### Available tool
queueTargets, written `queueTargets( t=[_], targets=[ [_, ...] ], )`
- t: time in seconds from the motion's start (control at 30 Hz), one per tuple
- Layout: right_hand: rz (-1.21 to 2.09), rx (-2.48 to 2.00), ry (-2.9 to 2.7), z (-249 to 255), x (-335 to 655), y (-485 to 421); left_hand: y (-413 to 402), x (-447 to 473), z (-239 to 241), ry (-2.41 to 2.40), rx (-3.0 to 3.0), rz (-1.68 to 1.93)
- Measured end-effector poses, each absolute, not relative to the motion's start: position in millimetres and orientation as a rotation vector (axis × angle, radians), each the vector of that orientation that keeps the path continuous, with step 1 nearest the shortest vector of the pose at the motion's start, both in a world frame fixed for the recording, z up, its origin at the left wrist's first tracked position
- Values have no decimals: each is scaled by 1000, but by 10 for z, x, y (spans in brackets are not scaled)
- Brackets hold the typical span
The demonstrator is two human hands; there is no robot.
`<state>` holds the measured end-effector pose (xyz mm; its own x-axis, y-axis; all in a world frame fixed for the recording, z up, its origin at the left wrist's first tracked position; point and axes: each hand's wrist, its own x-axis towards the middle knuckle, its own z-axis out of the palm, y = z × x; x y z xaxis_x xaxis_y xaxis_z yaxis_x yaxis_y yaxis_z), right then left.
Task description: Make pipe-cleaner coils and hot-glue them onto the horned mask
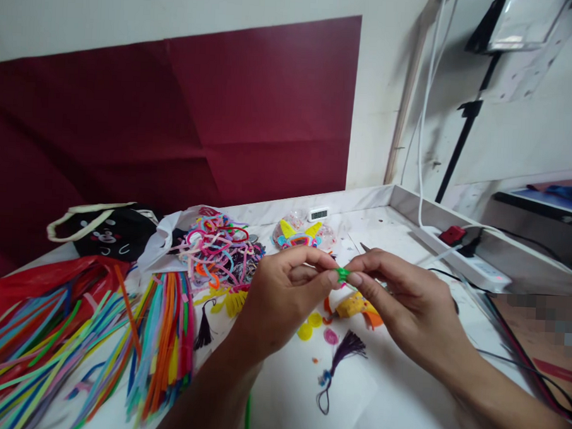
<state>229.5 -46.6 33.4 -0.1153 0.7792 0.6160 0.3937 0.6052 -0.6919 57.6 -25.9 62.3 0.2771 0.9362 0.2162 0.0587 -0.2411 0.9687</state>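
A small green piece (343, 276) is held over the middle of the worktop (369, 198), pinched between thumb and fingertips by both the left hand (289, 297) and the right hand (401, 292). Below it a dark tassel (349, 350) is laid toward the near edge, while coloured fuzzy stems (164, 342) are spread by the near left corner. A timer (319, 214) is set at the back edge, a power strip (466, 260) along the right edge.

Held piece (343, 275) was bright green. Wall sheet (276, 106) was maroon. Discs (304, 331) were yellow; bag (131, 234) was black, face-printed.
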Motion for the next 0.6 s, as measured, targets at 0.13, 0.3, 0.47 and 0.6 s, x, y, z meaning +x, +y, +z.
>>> queueTargets(
  t=[0.13, 0.3, 0.47, 0.6],
  targets=[
    [585, -976, -1668, 328, 2280, -473, -247, 583, 618, 954, 1569, 1132],
    [872, -999, -1529, 325, 2250, -479, -249, 612, 620, 953, 1647, 1201],
    [871, -1038, -1528, 344, 2236, -460, -250, 630, 607, 968, 1744, 1227],
    [886, -1038, -1559, 350, 2247, -439, -242, 639, 575, 957, 1745, 1224]
  ],
)
